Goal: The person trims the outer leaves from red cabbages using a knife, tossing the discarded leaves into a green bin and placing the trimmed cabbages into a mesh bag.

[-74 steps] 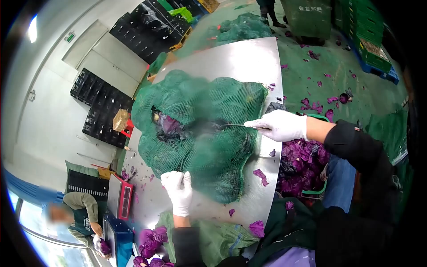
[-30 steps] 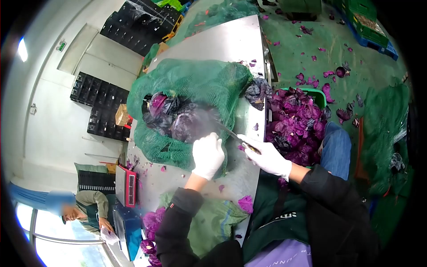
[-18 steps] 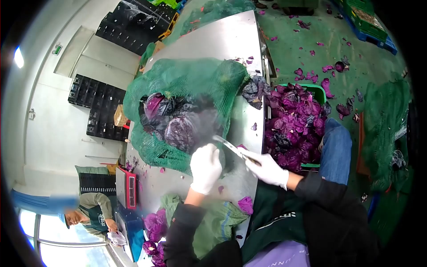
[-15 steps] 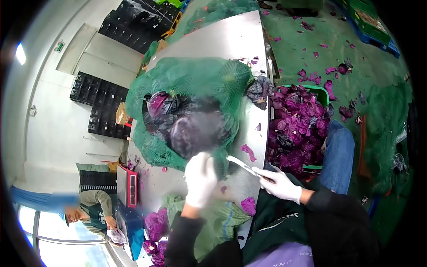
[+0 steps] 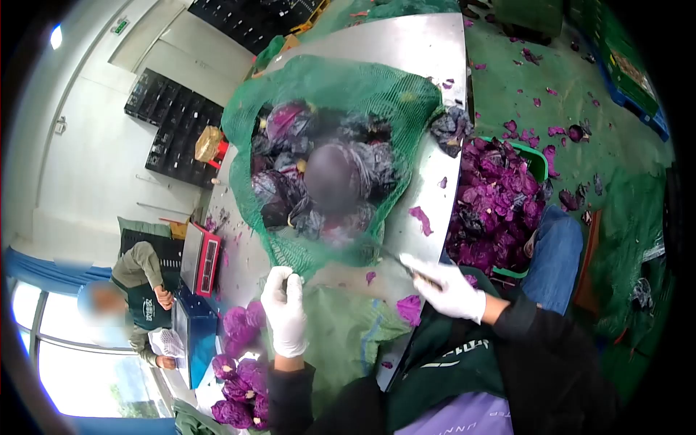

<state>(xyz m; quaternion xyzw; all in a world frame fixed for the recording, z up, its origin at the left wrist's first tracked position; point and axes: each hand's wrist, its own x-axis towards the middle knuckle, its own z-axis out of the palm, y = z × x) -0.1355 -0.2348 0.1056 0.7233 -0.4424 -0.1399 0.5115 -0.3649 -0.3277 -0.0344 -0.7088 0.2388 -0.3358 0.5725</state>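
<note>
A green mesh bag (image 5: 326,76) lies on the steel table, its mouth spread wide around several red cabbages (image 5: 333,174) with dark outer leaves. My left hand (image 5: 286,312), in a white glove, is closed in a pinch at the bag's near left edge. A knife (image 5: 409,267) is gripped in my white-gloved right hand (image 5: 453,290), its blade pointing left toward the bag's near edge. Part of the blade is blurred. Below the bag, a pale green woven sack (image 5: 348,341) lies flat between my arms.
A green crate (image 5: 536,163) full of purple leaves stands right of the table (image 5: 413,225). Peeled cabbages (image 5: 243,384) are piled at lower left, near a red-framed device (image 5: 210,254). A co-worker (image 5: 138,297) is beyond it. Loose leaves litter the floor.
My left hand has pulled left and toward me, and the bag's mouth now shows more cabbages. My right hand still holds the knife, now turned lower. The view has shifted slightly.
</note>
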